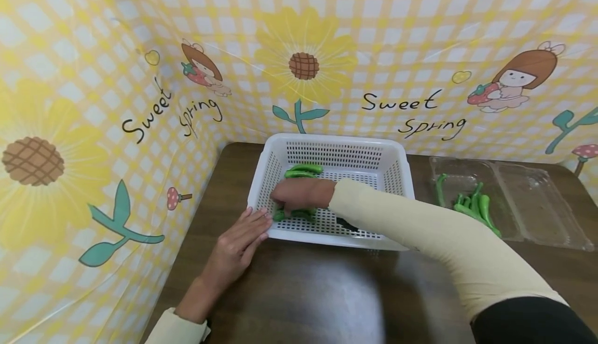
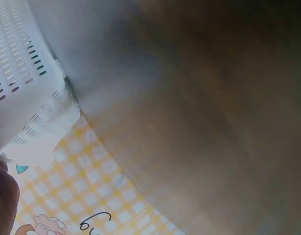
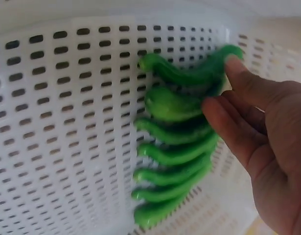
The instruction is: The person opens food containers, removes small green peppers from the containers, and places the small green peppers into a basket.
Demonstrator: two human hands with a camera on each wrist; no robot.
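Observation:
A white perforated plastic basket stands on the table. Several green chili peppers lie side by side in a row against one end of it. My right hand reaches inside, its thumb and fingertips pinching the end of the outermost chili pepper of that row. From the head view, this hand and forearm hide part of the row. My left hand rests on the basket's near left corner, fairly straight fingers touching the rim; the left wrist view catches only a bit of it beside the basket.
To the right, a clear plastic container with its lid folded open holds several more green chili peppers. Behind and to the left hangs a yellow checked cloth. Brown tabletop shows in front of the basket.

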